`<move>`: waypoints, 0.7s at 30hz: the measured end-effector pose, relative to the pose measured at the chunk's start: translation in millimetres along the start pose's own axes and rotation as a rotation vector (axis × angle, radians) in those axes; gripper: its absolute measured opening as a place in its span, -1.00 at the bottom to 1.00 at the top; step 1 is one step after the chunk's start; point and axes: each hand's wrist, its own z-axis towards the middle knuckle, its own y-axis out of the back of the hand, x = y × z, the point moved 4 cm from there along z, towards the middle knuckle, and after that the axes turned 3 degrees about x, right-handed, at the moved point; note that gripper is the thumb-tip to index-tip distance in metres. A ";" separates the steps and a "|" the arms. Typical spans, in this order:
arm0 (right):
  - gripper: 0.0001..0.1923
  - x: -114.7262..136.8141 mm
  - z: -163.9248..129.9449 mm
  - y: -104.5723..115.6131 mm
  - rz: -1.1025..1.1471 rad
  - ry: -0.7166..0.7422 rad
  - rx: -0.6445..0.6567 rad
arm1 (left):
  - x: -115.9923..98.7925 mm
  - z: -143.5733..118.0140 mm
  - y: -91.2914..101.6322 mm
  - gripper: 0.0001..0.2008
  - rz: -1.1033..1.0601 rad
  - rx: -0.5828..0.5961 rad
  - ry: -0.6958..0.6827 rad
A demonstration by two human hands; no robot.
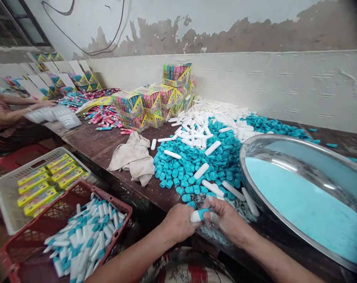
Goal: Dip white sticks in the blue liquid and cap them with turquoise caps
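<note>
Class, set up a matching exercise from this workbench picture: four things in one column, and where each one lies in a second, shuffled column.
Things:
1. capped white tube
2. beige cloth
3. blue powder
4. yellow packs

Places:
A. in the white basket
B. between the left hand and right hand
C. in the steel basin
D. crumpled on the table, left of the blue caps

Pairs: 1-B, 2-D, 3-C, 4-A
</note>
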 end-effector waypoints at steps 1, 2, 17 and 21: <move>-0.88 -1.7 0.8 -0.4 -0.004 0.004 0.000 | 0.1 0.7 -0.9 -0.70 -0.003 -0.004 0.001; -0.90 -3.0 1.5 -1.0 -0.014 0.005 0.006 | 0.2 1.2 -1.9 -0.71 0.001 -0.005 0.001; -0.73 16.1 -10.8 32.6 -0.538 0.129 -0.287 | 29.7 -7.1 41.9 -0.68 -0.021 -0.181 0.104; -0.76 2.0 -15.5 41.5 -0.870 0.074 -0.316 | 53.8 -15.0 57.2 -0.65 -0.039 -0.258 0.166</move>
